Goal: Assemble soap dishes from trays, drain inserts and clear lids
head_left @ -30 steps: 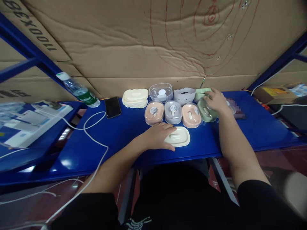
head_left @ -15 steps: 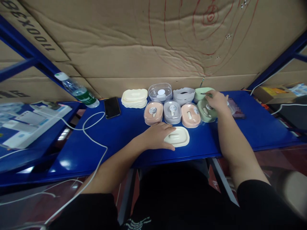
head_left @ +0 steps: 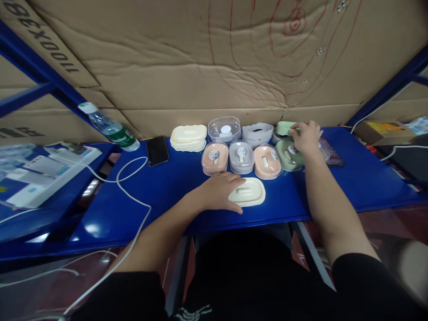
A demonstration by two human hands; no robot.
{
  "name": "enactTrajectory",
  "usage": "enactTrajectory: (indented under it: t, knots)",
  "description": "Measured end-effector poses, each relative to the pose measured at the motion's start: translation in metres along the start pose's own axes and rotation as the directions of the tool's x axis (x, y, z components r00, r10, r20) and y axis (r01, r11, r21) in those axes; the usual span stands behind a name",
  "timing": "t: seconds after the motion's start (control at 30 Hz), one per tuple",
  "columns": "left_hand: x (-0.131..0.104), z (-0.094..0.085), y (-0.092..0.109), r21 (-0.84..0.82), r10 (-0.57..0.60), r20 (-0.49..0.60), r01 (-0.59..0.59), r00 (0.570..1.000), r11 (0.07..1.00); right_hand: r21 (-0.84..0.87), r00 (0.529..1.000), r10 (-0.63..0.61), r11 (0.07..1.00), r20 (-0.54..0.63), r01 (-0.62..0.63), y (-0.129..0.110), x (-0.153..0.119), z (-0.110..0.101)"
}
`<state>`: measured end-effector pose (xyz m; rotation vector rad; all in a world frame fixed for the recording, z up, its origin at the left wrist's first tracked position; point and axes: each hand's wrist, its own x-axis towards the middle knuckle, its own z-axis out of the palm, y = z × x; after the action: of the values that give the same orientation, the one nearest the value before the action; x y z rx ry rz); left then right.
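My left hand spans the left end of a cream soap dish base lying flat near the table's front edge, its fingers at the far rim and its thumb at the near one. At the back right, my right hand grips a light green soap dish part that is tilted above a stack there. My fingers hide part of it. Just in front sits a dark green soap dish under a clear lid, close to my right wrist.
Pink and grey lidded dishes form a row with another pink dish. Behind stand cream trays, clear lids and grey wavy bowls. A phone, bottle and white cable lie left.
My right hand has lifted and tilted the light green part, shifting it slightly right and uncovering the stack beneath. My left hand stays on the cream base.
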<state>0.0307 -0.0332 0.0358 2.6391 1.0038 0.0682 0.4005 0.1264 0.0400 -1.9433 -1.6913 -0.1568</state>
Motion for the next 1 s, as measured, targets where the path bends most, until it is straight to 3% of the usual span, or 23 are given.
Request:
enactTrajectory:
  t: [0.23,0.37,0.47,0.5,0.57,0.63,0.7,0.87,1.0]
  knots:
    - [0.000,-0.001,0.001,-0.012,-0.004,0.012,0.004,1.000,1.000,0.099,0.993,-0.016,0.995,-0.119,0.028,0.003,0.004,0.002]
    - [-0.002,-0.006,0.002,-0.109,0.008,-0.023,-0.011,1.000,0.994,0.190,0.973,-0.064,0.976,-0.224,0.108,0.002,0.005,-0.003]
    - [-0.006,-0.014,0.000,-0.221,-0.022,-0.183,-0.019,0.983,0.975,0.250,0.946,-0.128,0.946,-0.298,0.207,-0.014,-0.003,-0.012]
    - [-0.008,-0.016,-0.002,-0.255,-0.040,-0.281,-0.034,0.959,0.966,0.264,0.936,-0.160,0.932,-0.315,0.249,-0.022,-0.009,-0.016]
    - [-0.009,-0.017,-0.010,-0.312,-0.082,-0.498,-0.091,0.863,0.946,0.275,0.909,-0.257,0.895,-0.327,0.352,-0.042,-0.025,-0.024]
    - [-0.007,-0.013,-0.020,-0.370,-0.124,-0.645,-0.166,0.754,0.914,0.277,0.866,-0.395,0.833,-0.306,0.478,-0.065,-0.045,-0.030]
    - [-0.002,-0.006,-0.032,-0.465,-0.186,-0.679,-0.220,0.710,0.858,0.290,0.796,-0.545,0.742,-0.264,0.605,-0.087,-0.068,-0.033]
    - [0.009,0.008,-0.047,-0.675,-0.283,-0.579,-0.254,0.765,0.693,0.378,0.591,-0.766,0.484,-0.253,0.789,-0.125,-0.117,-0.029]
    - [0.005,0.000,-0.045,-0.600,-0.272,-0.605,-0.204,0.748,0.773,0.427,0.527,-0.825,0.408,-0.206,0.807,-0.130,-0.127,-0.040]
